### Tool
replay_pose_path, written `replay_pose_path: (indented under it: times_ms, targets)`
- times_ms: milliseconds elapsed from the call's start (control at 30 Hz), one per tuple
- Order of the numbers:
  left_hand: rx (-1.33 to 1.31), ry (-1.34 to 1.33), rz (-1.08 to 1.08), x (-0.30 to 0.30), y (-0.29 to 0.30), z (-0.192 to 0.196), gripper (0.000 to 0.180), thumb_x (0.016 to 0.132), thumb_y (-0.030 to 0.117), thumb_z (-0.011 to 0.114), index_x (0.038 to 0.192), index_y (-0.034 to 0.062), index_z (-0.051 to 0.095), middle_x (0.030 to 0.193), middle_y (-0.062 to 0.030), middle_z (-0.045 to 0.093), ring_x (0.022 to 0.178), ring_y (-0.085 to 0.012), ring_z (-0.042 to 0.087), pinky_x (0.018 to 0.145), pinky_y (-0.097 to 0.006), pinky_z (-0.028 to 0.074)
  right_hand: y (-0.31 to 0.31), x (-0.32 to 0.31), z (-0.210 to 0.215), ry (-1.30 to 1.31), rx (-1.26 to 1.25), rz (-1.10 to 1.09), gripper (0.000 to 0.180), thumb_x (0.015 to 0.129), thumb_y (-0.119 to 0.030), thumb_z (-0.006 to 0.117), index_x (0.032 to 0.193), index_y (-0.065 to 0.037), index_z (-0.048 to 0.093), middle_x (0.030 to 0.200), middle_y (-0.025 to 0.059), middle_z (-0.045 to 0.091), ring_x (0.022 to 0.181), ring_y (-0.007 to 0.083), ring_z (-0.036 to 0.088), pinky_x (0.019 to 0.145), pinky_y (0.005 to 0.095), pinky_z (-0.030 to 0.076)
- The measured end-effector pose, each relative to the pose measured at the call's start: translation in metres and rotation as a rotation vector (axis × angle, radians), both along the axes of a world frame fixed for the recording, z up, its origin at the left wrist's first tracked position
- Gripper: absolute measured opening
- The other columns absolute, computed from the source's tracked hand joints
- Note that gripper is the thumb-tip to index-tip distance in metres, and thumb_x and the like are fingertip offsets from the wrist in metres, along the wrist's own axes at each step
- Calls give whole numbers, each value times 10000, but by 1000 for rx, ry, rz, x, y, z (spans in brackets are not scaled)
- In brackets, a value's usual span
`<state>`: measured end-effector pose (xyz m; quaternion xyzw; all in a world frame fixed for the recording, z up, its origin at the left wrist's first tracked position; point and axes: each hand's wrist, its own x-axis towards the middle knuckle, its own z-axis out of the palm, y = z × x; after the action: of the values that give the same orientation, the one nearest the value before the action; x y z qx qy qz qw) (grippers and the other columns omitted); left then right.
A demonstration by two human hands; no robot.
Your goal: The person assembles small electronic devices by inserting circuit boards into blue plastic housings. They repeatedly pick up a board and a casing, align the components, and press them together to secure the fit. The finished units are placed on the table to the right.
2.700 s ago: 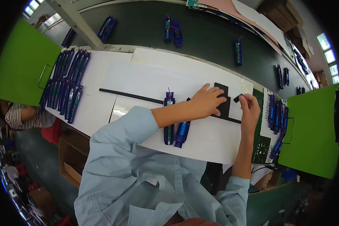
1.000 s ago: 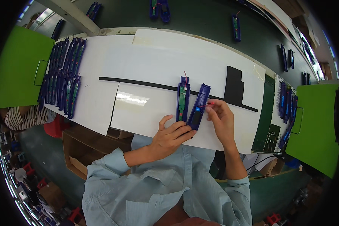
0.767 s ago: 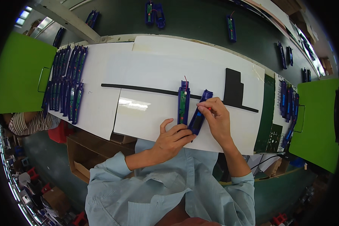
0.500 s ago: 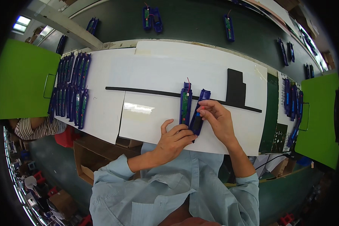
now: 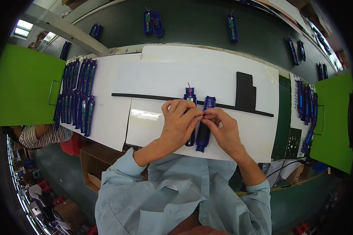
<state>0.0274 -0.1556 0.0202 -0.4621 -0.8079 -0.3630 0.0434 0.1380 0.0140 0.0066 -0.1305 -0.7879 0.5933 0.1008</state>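
Two long blue cases lie side by side on the white table [image 5: 153,74]. The left blue case [image 5: 190,95] has a red wire at its far end, and my left hand [image 5: 178,123] covers most of it. The right blue case [image 5: 205,133] lies slightly tilted. My right hand [image 5: 225,131] rests on its right side with fingertips on its upper part. The fingertips of both hands meet over this case, where my left thumb and forefinger pinch a small red wire [image 5: 202,116].
A thin black strip [image 5: 145,96] crosses the table, with a black stepped piece [image 5: 245,90] beyond it. Rows of blue cases [image 5: 76,96] lie at left, more [image 5: 306,109] at right. Green trays [image 5: 19,86] [image 5: 333,117] flank the table. Another person's striped sleeve [image 5: 37,135] shows at left.
My left hand has moved up from the table's near edge onto the left case, and its fingertips now meet my right fingertips over the right case. The view has shifted slightly.
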Motion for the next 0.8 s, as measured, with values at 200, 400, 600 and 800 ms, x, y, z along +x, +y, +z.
replay_pose_path:
  times_ms: [200,400,600,800]
  targets:
    - [25,-52,28,10,-4,-10,154,892,108,826,1012,115,730,1057,-49,631,1059,-255,560,985,-430,337,-1,3,-3,3,27,-5,93,977,-59,769,1058,-15,753,993,60,643,828,155,589,729,277,488]
    - [55,-261,125,38,-7,-22,202,868,93,842,1028,105,720,1068,-58,624,1068,-264,551,980,-425,346,-5,6,-17,-8,-319,-45,85,951,-32,766,1033,-26,743,1067,80,593,988,209,604,870,286,472]
    - [-74,-55,254,54,-37,-13,372,854,100,848,1203,91,720,1170,-77,612,1122,-297,533,1009,-448,353,-1,2,-1,169,290,68,111,906,-37,780,1000,-41,722,1178,77,663,1095,284,595,964,395,488]
    - [-66,-53,198,47,-33,-18,312,842,31,818,1136,60,716,1105,-102,635,1067,-315,570,958,-434,409,-11,-13,-8,326,548,248,188,885,-18,764,1058,-51,697,1251,57,712,1113,310,613,973,434,493]
